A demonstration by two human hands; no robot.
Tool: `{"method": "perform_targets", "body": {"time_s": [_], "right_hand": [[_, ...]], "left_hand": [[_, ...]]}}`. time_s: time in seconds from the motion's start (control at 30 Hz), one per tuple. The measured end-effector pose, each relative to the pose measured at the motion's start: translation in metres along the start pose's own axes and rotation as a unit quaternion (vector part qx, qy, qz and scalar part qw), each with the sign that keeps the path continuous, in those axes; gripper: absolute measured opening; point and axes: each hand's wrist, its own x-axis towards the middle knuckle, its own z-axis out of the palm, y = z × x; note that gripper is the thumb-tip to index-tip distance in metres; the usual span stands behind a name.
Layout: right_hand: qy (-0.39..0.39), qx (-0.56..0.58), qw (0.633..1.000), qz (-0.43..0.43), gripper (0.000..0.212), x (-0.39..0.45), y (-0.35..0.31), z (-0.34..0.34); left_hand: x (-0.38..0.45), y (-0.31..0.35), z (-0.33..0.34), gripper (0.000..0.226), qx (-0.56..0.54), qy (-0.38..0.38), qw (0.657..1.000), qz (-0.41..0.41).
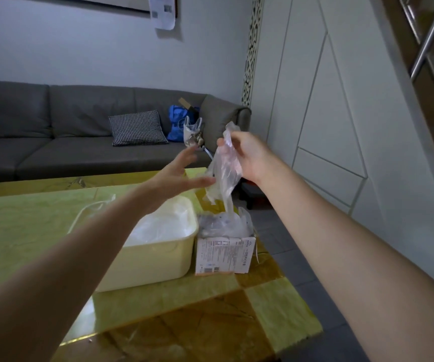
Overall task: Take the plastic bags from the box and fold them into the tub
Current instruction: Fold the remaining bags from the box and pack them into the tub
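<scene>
Fingers (222, 142) of the right hand (250, 155) pinch the top of a clear plastic bag (225, 171), while the left hand (176, 178) is spread flat, holding nothing, its thumb tip at or just beside the film. Nearest on the yellow surface (210, 304) stand the cream tub (148, 259), with folded film already inside, and, touching its right side, the white box (223, 254) stuffed with more bags. Above the box the held bag hangs roughly upright, long axis vertical, its tail trailing into the box opening. It lies just right of the left palm, which is the free hand to catch the lower end. Beyond sits a grey sofa (80, 126).
</scene>
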Motion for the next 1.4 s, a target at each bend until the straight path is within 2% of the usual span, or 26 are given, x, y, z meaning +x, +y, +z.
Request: {"method": "perform_targets", "body": {"time_s": [0.07,0.17,0.2,0.27,0.33,0.37,0.43,0.53,0.57,0.6,0.63,0.7,0.73,0.8,0.83,0.9,0.93,1.0,1.1,1.17,1.23,1.27,1.3,1.33,1.37,1.4], "right_hand": [[-0.032,-0.004,0.998,0.045,0.02,-0.003,0.006,0.004],[-0.05,-0.031,0.997,0.051,0.023,-0.005,0.01,0.006],[-0.047,-0.021,0.998,0.039,0.032,-0.007,0.01,0.004],[-0.046,-0.023,0.998,0.021,0.057,-0.01,0.008,0.0],[-0.072,-0.151,0.986,0.0,0.072,-0.016,0.01,-0.002],[-0.086,-0.241,0.967,-0.018,0.073,-0.017,0.015,-0.001],[-0.087,-0.377,0.92,-0.067,0.058,-0.016,0.025,0.002],[-0.019,-0.487,0.853,-0.187,0.015,-0.005,0.043,0.009],[0.023,-0.482,0.849,-0.218,0.006,0.0,0.049,0.014],[0.055,-0.455,0.858,-0.234,0.01,0.002,0.053,0.018],[0.055,-0.421,0.876,-0.228,0.016,0.003,0.055,0.021],[-0.049,-0.373,0.91,-0.175,0.035,-0.002,0.062,0.032],[-0.107,-0.396,0.902,-0.136,0.037,-0.005,0.068,0.037],[-0.131,-0.471,0.867,-0.101,0.05,-0.005,0.082,0.041],[-0.095,-0.471,0.868,-0.126,0.047,0.0,0.087,0.042],[0.009,-0.403,0.896,-0.185,0.026,0.008,0.09,0.045],[0.06,-0.381,0.9,-0.204,0.021,0.013,0.089,0.045],[0.111,-0.396,0.884,-0.221,0.019,0.018,0.088,0.041],[0.102,-0.438,0.87,-0.205,0.014,0.019,0.1,0.032],[0.096,-0.463,0.861,-0.185,0.018,0.023,0.117,0.025],[0.081,-0.51,0.838,-0.175,0.02,0.024,0.133,0.021],[0.07,-0.539,0.821,-0.173,0.018,0.026,0.141,0.019],[0.056,-0.57,0.801,-0.174,0.018,0.027,0.148,0.02],[0.044,-0.603,0.777,-0.176,0.019,0.027,0.152,0.02],[0.032,-0.634,0.752,-0.179,0.019,0.027,0.155,0.02],[0.021,-0.664,0.725,-0.184,0.019,0.027,0.156,0.021]], "left_hand": [[0.001,0.002,0.005,0.064,0.037,-0.019,0.999,0.017],[0.003,0.003,0.012,0.014,0.019,0.076,0.996,0.03],[0.002,0.004,0.013,0.009,0.005,0.114,0.993,0.025],[0.002,0.002,0.008,0.018,-0.034,0.19,0.981,-0.002],[0.002,-0.002,0.001,0.021,-0.049,0.235,0.97,-0.034],[0.002,-0.002,-0.002,0.021,-0.049,0.241,0.968,-0.045],[0.001,-0.005,-0.005,0.02,-0.047,0.238,0.968,-0.065],[-0.007,-0.008,-0.012,0.018,-0.061,0.227,0.968,-0.092],[-0.01,-0.011,-0.018,0.017,-0.063,0.225,0.967,-0.105],[-0.013,-0.014,-0.024,0.017,-0.065,0.228,0.965,-0.115],[-0.015,-0.018,-0.03,0.017,-0.072,0.236,0.961,-0.124],[-0.02,-0.025,-0.043,0.018,-0.084,0.266,0.951,-0.134],[-0.021,-0.029,-0.048,0.019,-0.08,0.279,0.947,-0.137],[-0.02,-0.033,-0.055,0.021,-0.066,0.287,0.946,-0.136],[-0.02,-0.034,-0.057,0.022,-0.059,0.282,0.948,-0.134],[-0.019,-0.037,-0.059,0.028,-0.034,0.264,0.955,-0.129],[-0.02,-0.04,-0.062,0.031,-0.023,0.261,0.957,-0.123],[-0.024,-0.048,-0.078,0.032,-0.008,0.28,0.953,-0.113],[-0.032,-0.063,-0.116,0.019,0.049,0.372,0.919,-0.12],[-0.036,-0.068,-0.139,0.023,0.147,0.456,0.866,-0.143],[-0.038,-0.062,-0.144,0.028,0.25,0.483,0.832,-0.112],[-0.037,-0.057,-0.141,0.028,0.275,0.463,0.84,-0.061],[-0.034,-0.054,-0.135,0.029,0.29,0.414,0.863,-0.006],[-0.03,-0.052,-0.125,0.036,0.305,0.326,0.894,0.032],[-0.026,-0.055,-0.114,0.048,0.315,0.207,0.926,0.031],[-0.024,-0.06,-0.103,0.063,0.328,0.079,0.941,-0.015]]}}
